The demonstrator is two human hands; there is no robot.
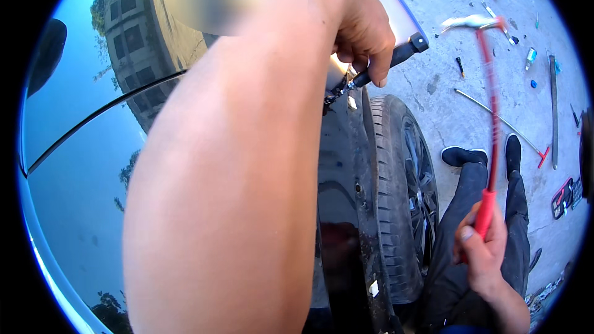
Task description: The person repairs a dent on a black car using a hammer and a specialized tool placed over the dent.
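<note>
My left arm reaches across the glossy dark car body [80, 210]. My left hand [365, 28] is closed around a black-handled tool, like a chisel or pry tool [405, 51], with a metal cap at its end. Its narrow tip sits at the edge of the black fender panel [340, 154], above the tyre, partly hidden by my forearm. My right hand [484, 241] grips the red lower handle of a hammer [493, 117] held upright. The hammer's pale, thin head is smeared by motion, level with the tool's capped end and to its right.
Beside the panel stands a wheel [396, 192]. My legs and dark shoes [464, 156] are right of it. On the concrete lie a red T-handle rod [504, 120], a long flat bar [554, 111], a small bottle [531, 57], a tool case [562, 198] and several small parts.
</note>
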